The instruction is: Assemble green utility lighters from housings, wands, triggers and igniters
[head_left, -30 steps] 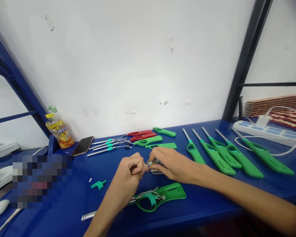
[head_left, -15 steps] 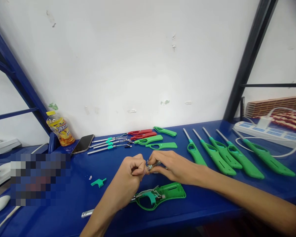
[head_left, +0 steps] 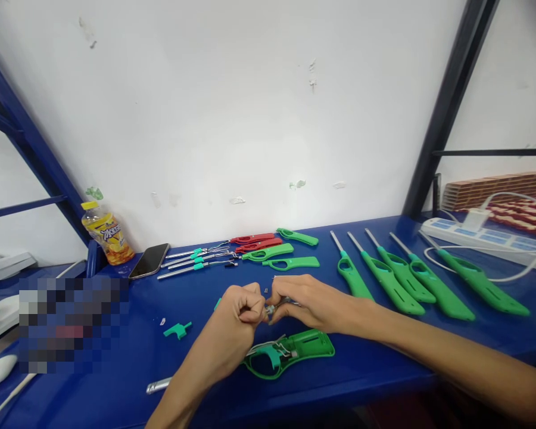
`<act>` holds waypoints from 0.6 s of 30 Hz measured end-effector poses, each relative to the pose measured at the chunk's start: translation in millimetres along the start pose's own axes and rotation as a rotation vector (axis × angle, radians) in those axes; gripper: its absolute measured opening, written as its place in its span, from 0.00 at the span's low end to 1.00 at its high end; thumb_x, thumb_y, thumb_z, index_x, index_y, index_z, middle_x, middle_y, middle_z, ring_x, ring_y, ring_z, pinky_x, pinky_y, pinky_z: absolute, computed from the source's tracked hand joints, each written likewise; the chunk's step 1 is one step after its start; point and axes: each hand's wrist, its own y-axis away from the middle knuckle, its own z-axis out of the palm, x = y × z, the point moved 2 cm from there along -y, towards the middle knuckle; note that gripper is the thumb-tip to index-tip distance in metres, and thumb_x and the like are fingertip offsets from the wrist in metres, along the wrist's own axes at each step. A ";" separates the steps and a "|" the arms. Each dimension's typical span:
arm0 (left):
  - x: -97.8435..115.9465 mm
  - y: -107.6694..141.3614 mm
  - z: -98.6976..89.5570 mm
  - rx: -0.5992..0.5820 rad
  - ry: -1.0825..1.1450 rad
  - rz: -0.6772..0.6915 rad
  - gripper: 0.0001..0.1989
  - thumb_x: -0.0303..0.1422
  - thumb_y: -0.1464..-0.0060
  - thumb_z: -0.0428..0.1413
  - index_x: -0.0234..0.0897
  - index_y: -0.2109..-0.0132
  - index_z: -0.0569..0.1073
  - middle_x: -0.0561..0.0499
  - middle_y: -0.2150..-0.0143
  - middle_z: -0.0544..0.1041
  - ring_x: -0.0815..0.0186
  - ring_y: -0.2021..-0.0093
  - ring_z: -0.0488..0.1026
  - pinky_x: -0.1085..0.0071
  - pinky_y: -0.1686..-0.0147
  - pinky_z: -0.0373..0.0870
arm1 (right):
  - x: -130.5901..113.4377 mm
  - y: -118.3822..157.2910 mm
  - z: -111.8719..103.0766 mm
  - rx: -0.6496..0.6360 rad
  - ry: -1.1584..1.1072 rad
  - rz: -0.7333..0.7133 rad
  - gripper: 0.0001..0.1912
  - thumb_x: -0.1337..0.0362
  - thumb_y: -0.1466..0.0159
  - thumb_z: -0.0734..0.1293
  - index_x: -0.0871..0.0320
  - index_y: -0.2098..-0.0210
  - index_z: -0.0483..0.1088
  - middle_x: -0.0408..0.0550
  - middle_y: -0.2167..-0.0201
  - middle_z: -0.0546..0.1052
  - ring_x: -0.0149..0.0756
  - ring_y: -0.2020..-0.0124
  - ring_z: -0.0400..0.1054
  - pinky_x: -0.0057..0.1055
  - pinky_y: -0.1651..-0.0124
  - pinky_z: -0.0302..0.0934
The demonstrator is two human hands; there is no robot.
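My left hand (head_left: 236, 316) is closed, its fingertips pinching a small pale part with a metallic look (head_left: 270, 309). My right hand (head_left: 310, 301) grips the same part from the other side between thumb and fingers; most of it is hidden by the fingers. Just below the hands lies an opened green lighter (head_left: 312, 343), its wires, teal trigger and metal tube exposed, partly covered by my left forearm. A loose teal trigger (head_left: 177, 330) rests to the left, near a tiny white scrap (head_left: 162, 322).
Several whole green lighters (head_left: 386, 283) lie at the right beside a power strip (head_left: 491, 235). Behind the hands are red half shells (head_left: 259, 244), green half shells (head_left: 290, 263) and metal tubes with wires (head_left: 192, 265). A phone (head_left: 149, 261) and bottle (head_left: 108, 233) stand back left.
Both hands keep their hold, with small shifts of the fingers around the part. A bit of teal now shows beside my left hand. The view has moved slightly.
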 end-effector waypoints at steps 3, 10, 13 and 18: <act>0.3 0.0 0.3 -0.004 0.000 -0.003 0.10 0.30 0.66 0.43 0.43 0.78 0.45 0.56 0.77 0.53 0.64 0.71 0.51 0.66 0.68 0.50 | -0.4 0.6 1.3 -0.006 0.017 -0.007 0.06 0.71 0.27 0.69 0.56 0.60 0.69 0.43 0.64 0.78 0.34 0.63 0.74 0.29 0.58 0.65; 1.4 -1.7 -0.1 0.042 -0.038 0.000 0.11 0.29 0.62 0.45 0.43 0.77 0.46 0.55 0.78 0.55 0.63 0.69 0.54 0.66 0.67 0.52 | 1.0 1.4 -4.1 -0.003 0.090 -0.015 0.03 0.68 0.25 0.69 0.56 0.57 0.70 0.44 0.62 0.78 0.34 0.63 0.73 0.29 0.61 0.64; 3.8 0.4 -3.0 0.043 -0.050 -0.024 0.13 0.28 0.55 0.48 0.43 0.77 0.48 0.56 0.79 0.59 0.64 0.70 0.58 0.67 0.65 0.57 | 2.1 0.4 -10.2 0.013 0.138 -0.022 0.04 0.63 0.25 0.69 0.56 0.56 0.72 0.45 0.62 0.78 0.34 0.64 0.72 0.30 0.61 0.63; 12.9 10.5 -10.0 -0.053 -0.031 -0.188 0.06 0.39 0.35 0.51 0.43 0.58 0.67 0.56 0.64 0.76 0.69 0.78 0.65 0.70 0.74 0.61 | 2.8 -1.1 -20.5 0.075 0.216 0.008 0.07 0.60 0.24 0.67 0.56 0.55 0.74 0.47 0.59 0.80 0.36 0.60 0.72 0.34 0.56 0.64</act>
